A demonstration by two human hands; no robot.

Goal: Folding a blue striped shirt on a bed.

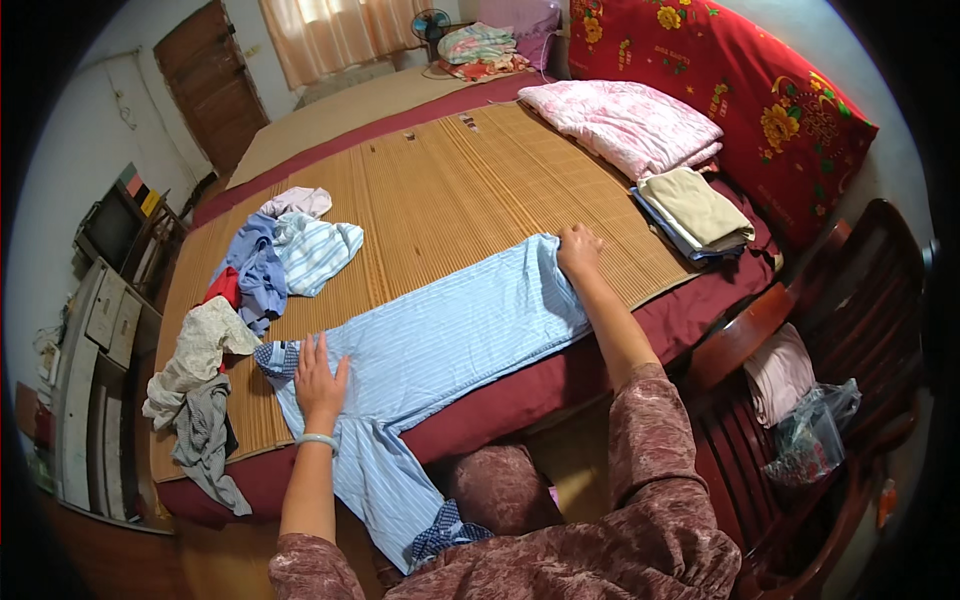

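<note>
A light-blue striped shirt (450, 322) lies stretched across the near side of the bed, looking folded lengthwise. Its dark checked collar (276, 360) points left. One sleeve (390, 472) hangs over the bed edge towards me, ending in a dark checked cuff (446, 532). My left hand (321, 382), with a pale bangle at the wrist, rests flat on the fabric beside the collar, fingers apart. At the opposite end, my right hand (579, 251) grips the hem corner; its fingertips are partly hidden.
Rumpled clothes (262, 255) are heaped on the left of the bamboo mat (442, 202). Folded garments (694, 210) and a pink-and-white quilt (622, 124) sit on the right. Close on my right stands a wooden chair (735, 442) with a pink cloth (780, 375) and a plastic bag (814, 435).
</note>
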